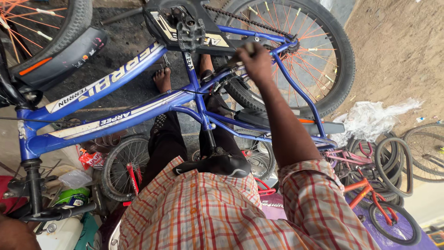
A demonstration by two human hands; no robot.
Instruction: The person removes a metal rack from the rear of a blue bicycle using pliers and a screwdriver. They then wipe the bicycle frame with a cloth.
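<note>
A blue bicycle frame [115,99] with white lettering stretches across the view in front of my checked shirt. My right hand [257,62] reaches out to the rear fork beside the rear wheel [323,55] with orange spokes, and its fist is closed on a slim dark tool [231,65]. The chain [240,19] and a black pedal [189,30] lie just left of that hand. The black saddle [222,164] sits close to my body. Only a brown patch of my left hand or arm [14,234] shows at the bottom left, near the handlebar grip [60,213].
The front wheel and a black mudguard [60,51] are at the top left. My bare foot [162,78] rests on the dark floor. Small red and pink bicycles [365,185], loose tyres [428,150], a plastic sheet [370,118] and tins [74,196] crowd the ground.
</note>
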